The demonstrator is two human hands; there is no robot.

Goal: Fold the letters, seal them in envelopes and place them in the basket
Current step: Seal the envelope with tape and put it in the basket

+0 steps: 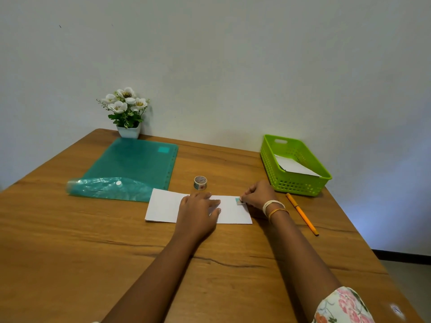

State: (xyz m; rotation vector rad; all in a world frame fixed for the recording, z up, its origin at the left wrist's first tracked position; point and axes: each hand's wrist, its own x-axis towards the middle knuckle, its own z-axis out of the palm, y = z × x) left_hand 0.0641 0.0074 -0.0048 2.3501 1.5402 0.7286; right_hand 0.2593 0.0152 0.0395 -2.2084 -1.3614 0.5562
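Head view: left hand (200, 207) flat, fingers straight, pressing white envelope (163, 206) at table (70, 241) centre. Right hand (257, 194) curled, seemingly pinching tape piece (238, 201) on envelope's 3 o'clock edge. Basket (293, 183) at 2 o'clock, bare wood between.

— Where is the left hand (199, 207)?
— Palm down, flat, fingers straight and pointing right, with the bare forearm running back toward the near edge.

— And the right hand (257, 194)?
— Just right of it, a little farther off, knuckles up and fingers curled, their tips pinching something small at the hand's left side. Bangles circle that wrist, and a floral sleeve covers the arm at the near right corner.
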